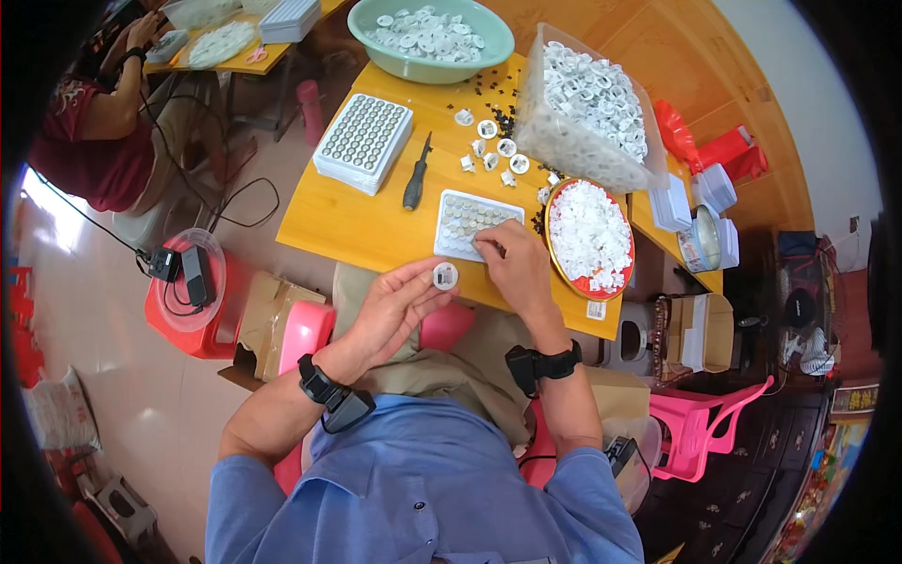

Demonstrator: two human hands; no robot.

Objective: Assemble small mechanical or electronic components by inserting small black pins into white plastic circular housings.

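Left hand (399, 305) raised over lap, just short of yellow table (348, 221) edge, pinching small round white plastic cap (445, 275) between thumb and fingertips. Cap: flat disc, white rim, darker square recess at centre, face turned up toward camera. Held clear of tabletop, just below white tray (474, 226).

Right hand (515, 266) resting on near edge of that tray, fingers curled down onto rows of small silvery round pieces; whether anything pinched between fingertips, could not tell. Tray rectangular, shallow, partly filled, lying near front edge of table. Black bands on both wrists.

Elsewhere on table: second white tray (363, 141) stacked thicker, fully filled with grey round pieces, at left. Black-handled screwdriver (416, 174) lying between the two trays, tip pointing away. Few loose white caps (493, 148) scattered past near tray, with tiny dark bits around. Round red plate (590, 237) heaped with small white plastic parts just right of right hand. Clear plastic bin (587, 108) full of white ring-shaped parts behind plate. Green bowl (429, 38) of same white caps at far edge.

Another person (99, 122) in red top seated at separate table, upper left, well apart.
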